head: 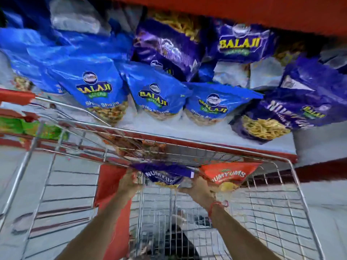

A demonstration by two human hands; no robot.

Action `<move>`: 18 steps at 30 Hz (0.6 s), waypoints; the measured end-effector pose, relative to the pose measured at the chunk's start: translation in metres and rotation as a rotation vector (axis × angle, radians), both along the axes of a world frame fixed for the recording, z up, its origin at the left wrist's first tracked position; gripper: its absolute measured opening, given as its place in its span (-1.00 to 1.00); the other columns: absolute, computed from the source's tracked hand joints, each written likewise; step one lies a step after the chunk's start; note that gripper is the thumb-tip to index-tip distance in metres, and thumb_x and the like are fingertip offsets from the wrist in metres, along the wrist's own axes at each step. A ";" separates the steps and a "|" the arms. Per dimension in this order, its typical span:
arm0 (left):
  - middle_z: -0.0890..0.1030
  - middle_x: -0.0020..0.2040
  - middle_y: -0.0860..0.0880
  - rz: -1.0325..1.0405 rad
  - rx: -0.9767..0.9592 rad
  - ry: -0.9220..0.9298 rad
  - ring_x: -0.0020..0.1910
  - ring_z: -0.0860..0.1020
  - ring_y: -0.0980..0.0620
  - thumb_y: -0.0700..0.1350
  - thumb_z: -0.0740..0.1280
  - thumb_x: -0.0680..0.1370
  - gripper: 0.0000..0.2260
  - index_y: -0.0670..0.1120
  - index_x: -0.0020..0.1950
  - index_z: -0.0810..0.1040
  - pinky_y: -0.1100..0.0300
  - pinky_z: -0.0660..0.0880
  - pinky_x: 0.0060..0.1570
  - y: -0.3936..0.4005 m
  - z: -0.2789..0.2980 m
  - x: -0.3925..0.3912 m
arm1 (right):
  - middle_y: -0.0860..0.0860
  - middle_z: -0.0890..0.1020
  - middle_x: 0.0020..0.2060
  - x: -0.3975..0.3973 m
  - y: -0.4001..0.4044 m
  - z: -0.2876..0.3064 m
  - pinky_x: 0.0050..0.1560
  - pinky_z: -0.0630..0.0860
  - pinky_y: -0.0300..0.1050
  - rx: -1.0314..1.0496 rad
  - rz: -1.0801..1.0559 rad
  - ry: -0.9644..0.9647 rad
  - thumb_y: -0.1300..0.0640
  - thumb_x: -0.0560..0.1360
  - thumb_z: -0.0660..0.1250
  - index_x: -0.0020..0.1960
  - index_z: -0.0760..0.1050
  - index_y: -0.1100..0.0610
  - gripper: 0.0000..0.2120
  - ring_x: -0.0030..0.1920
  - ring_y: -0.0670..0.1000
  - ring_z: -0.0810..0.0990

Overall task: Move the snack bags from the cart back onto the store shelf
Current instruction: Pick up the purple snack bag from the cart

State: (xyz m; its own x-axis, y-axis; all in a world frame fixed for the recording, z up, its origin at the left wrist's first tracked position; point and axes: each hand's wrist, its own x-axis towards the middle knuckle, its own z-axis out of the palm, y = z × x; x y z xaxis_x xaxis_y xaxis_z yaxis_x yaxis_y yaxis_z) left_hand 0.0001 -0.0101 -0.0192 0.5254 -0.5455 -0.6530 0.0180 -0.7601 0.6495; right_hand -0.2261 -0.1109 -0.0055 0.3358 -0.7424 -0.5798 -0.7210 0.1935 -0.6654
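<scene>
Lower centre: both arms reach into the wire cart (293, 184). Left hand (129, 182) and right hand (199, 191) are closed on a purple snack bag (165, 174) – an orange bag (230, 175) touches its right side. Upper frame: blue bags (99, 91) and purple bags (242, 44) crowd the shelf (216, 136).

I see three bright blue bags (102, 89) along the white shelf (206, 136), each with a yellow logo on a dark patch, green beneath it, and a clear base showing yellowish snacks. Beside them lie deep purple bags (277, 117) with yellow sticks pictured. The shelf edge is red. In the silver wire cart (293, 199) I see a purple bag (165, 175) with white lettering and an orange-red bag (229, 174), also lettered white. A red thread (216, 205) circles my right wrist.
</scene>
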 end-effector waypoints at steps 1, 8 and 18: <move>0.50 0.15 -0.16 -0.012 0.012 0.026 0.17 0.48 -0.11 -0.44 0.48 0.29 -0.49 -0.21 0.18 0.44 -0.12 0.50 0.19 -0.002 -0.005 -0.001 | 0.13 0.66 -0.01 0.007 -0.002 0.002 -0.40 0.42 -0.49 0.040 0.006 0.013 0.20 0.46 0.44 0.28 0.49 0.17 -0.60 -0.39 -0.21 0.55; 0.61 -0.25 0.00 -0.084 -0.131 -0.082 -0.29 0.56 0.28 -0.28 0.47 0.39 -0.87 -0.10 -0.13 0.62 0.52 0.40 -0.28 -0.019 -0.013 -0.014 | -0.03 0.67 -0.17 0.019 -0.005 -0.023 -0.14 0.52 -0.34 0.124 -0.178 -0.097 0.24 0.35 0.54 0.11 0.58 0.19 -0.65 -0.13 -0.08 0.62; 0.55 -0.51 -0.01 -0.089 -0.325 -0.173 -0.47 0.43 0.11 0.03 0.45 0.38 -0.77 0.07 -0.49 0.59 0.13 0.37 -0.43 0.002 0.038 -0.010 | -0.06 0.67 -0.28 0.008 0.010 0.029 -0.34 0.55 -0.34 -0.040 -0.305 -0.227 0.38 0.48 0.35 -0.05 0.63 0.08 -0.77 -0.34 -0.18 0.62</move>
